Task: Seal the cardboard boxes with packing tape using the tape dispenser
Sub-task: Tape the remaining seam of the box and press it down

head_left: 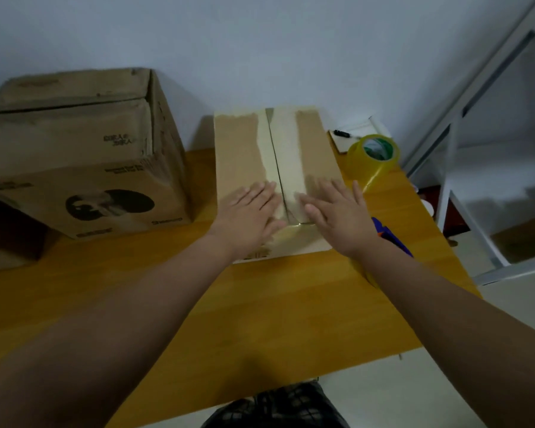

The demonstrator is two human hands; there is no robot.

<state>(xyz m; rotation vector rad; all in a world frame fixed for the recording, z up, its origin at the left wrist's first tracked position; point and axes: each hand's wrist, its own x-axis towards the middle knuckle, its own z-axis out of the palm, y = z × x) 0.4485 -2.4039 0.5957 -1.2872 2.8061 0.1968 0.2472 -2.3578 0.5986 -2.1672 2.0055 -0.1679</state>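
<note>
With both my hands flat on the small brown cardboard box (pixel 269 180) at the centre of the yellow wooden counter (pixel 260 319), I'm pressing the flaps shut, so this is the hold-down step before taping. My left hand (pixel 247 211) lies palm-down, fingers spread, just left of the centre seam; my right hand (pixel 334 214) does the same just right of it. Neither grips anything. A pale strip runs along the seam, prob. old tape residue, can't say for sure. The roll of clear yellowish packing tape (pixel 374 156) sits on the counter just right of the box, a loose tail trailing twd me. A blue item (pixel 389 233), maybe the dispenser, is mostly hidden behind my right forearm. The large printed cardboard box (pixel 81 156) stands to the left, top open. Next I'd say: keep the left hand down, free the right to fetch the dispenser, start tape at the near edge.
</note>
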